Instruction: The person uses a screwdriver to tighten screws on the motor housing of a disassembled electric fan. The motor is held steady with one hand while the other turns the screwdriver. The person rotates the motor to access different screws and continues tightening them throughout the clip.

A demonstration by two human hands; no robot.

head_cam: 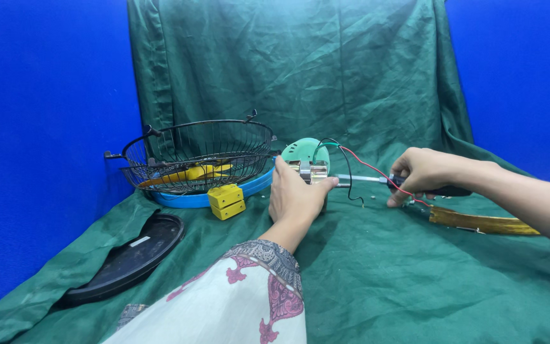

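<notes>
You've got open green cloth [415, 274] in front, nothing on it. On your left the wire fan guard [198, 153], yellow block [226, 200] and black base plate [128, 255] crowd things; a gold strip [479, 222] lies right.

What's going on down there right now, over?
Left hand grips small green-capped motor. Right hand holds black-handled screwdriver against it. Red and black wires loop across the shaft.
</notes>
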